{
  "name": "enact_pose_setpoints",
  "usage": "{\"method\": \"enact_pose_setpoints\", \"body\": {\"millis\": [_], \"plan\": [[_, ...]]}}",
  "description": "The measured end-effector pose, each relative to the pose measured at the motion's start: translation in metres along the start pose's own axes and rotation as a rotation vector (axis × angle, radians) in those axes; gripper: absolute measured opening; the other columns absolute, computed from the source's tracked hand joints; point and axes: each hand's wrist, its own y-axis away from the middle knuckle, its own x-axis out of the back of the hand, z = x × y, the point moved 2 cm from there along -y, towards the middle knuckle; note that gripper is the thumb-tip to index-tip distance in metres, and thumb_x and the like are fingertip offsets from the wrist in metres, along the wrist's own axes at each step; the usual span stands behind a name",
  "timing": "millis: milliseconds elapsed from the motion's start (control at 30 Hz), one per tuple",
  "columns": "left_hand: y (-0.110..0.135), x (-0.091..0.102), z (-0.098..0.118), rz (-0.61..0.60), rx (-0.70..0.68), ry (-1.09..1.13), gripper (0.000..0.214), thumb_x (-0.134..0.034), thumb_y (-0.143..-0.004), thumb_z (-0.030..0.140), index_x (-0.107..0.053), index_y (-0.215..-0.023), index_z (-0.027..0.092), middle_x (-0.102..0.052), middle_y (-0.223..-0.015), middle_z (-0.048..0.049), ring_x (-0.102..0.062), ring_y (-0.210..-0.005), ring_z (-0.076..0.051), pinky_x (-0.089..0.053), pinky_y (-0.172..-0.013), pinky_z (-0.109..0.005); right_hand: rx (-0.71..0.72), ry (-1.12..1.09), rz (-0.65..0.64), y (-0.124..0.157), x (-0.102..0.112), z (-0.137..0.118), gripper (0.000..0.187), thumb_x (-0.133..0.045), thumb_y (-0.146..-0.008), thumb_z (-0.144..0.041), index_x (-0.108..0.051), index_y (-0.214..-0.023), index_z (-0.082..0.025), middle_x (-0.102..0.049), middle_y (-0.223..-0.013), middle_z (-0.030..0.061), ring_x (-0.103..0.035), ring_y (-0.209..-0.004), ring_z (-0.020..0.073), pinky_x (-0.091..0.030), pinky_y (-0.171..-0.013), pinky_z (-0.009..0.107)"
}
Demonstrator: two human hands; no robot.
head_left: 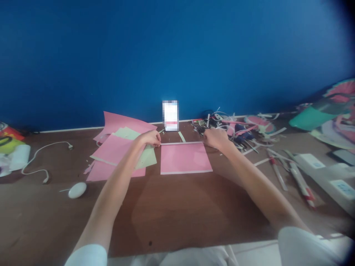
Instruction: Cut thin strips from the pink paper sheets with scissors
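Observation:
A pink sheet of paper [184, 158] lies flat on the table, with white bands along its near and far edges. My left hand [151, 138] is closed in a pinch at the left end of the white paper strip [181, 143] on the far edge. At that strip's right end, my right hand [215, 138] is closed too, its fingertips mostly hidden behind the knuckles. The strip runs straight between both hands. Under and beside my left wrist are stacked pink sheets [111, 149] and a pale green sheet [148, 158].
A phone [171, 116] with a lit screen leans on the blue wall. Paper scraps [235, 127] pile up beyond my right hand. Further right are a red-and-white pen [302, 184] and a power strip [330, 173]. A white cable [41, 147] and white round object [77, 190] lie left.

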Motion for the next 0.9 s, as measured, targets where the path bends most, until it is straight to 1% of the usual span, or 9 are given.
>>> {"method": "enact_pose_setpoints", "body": {"millis": [200, 367, 533, 733, 900], "plan": [[-0.0018, -0.0016, -0.0013, 0.008, -0.002, -0.053, 0.015, -0.073, -0.058, 0.017, -0.061, -0.067, 0.016, -0.071, -0.069, -0.0057, -0.067, -0.069, -0.019, -0.05, -0.06, -0.025, 0.009, -0.003, 0.014, -0.0002, -0.0012, -0.0002, 0.03, -0.051, -0.08, -0.027, -0.07, -0.1, -0.015, -0.069, -0.101, 0.0201, -0.065, -0.096, 0.0372, -0.048, -0.075, 0.043], [-0.0044, -0.0023, -0.0033, 0.019, -0.01, -0.071, 0.013, -0.073, -0.058, 0.017, -0.061, -0.064, 0.016, -0.071, -0.069, -0.0053, -0.066, -0.066, -0.018, -0.049, -0.058, -0.023, 0.011, 0.003, 0.024, -0.0018, -0.0037, 0.001, 0.03, -0.053, -0.079, -0.027, -0.07, -0.101, -0.016, -0.069, -0.1, 0.0198, -0.064, -0.097, 0.0376, -0.049, -0.075, 0.044], [-0.0033, -0.0028, -0.0016, 0.015, 0.001, -0.091, 0.009, -0.07, -0.061, 0.016, -0.063, -0.067, 0.015, -0.071, -0.07, -0.0056, -0.066, -0.068, -0.017, -0.049, -0.057, -0.021, 0.003, 0.004, 0.007, -0.0024, -0.004, 0.0006, 0.031, -0.051, -0.08, -0.026, -0.07, -0.102, -0.016, -0.069, -0.101, 0.0193, -0.065, -0.097, 0.0369, -0.049, -0.076, 0.044], [-0.0031, -0.0032, -0.0007, 0.013, 0.026, -0.075, 0.012, -0.073, -0.063, 0.018, -0.062, -0.067, 0.014, -0.071, -0.072, -0.0045, -0.067, -0.07, -0.015, -0.05, -0.059, -0.019, -0.015, 0.012, -0.025, -0.0021, -0.005, 0.0003, 0.035, -0.05, -0.082, -0.026, -0.069, -0.11, -0.016, -0.068, -0.107, 0.0199, -0.063, -0.102, 0.0342, -0.047, -0.081, 0.043], [-0.0037, -0.0026, -0.0023, 0.01, 0.016, -0.063, 0.01, -0.071, -0.065, 0.015, -0.062, -0.068, 0.014, -0.071, -0.072, -0.0048, -0.067, -0.07, -0.016, -0.051, -0.059, -0.021, -0.003, 0.007, -0.025, -0.0028, -0.0065, 0.0007, 0.033, -0.05, -0.082, -0.028, -0.07, -0.106, -0.017, -0.069, -0.105, 0.0179, -0.064, -0.099, 0.0357, -0.049, -0.078, 0.045]]}}
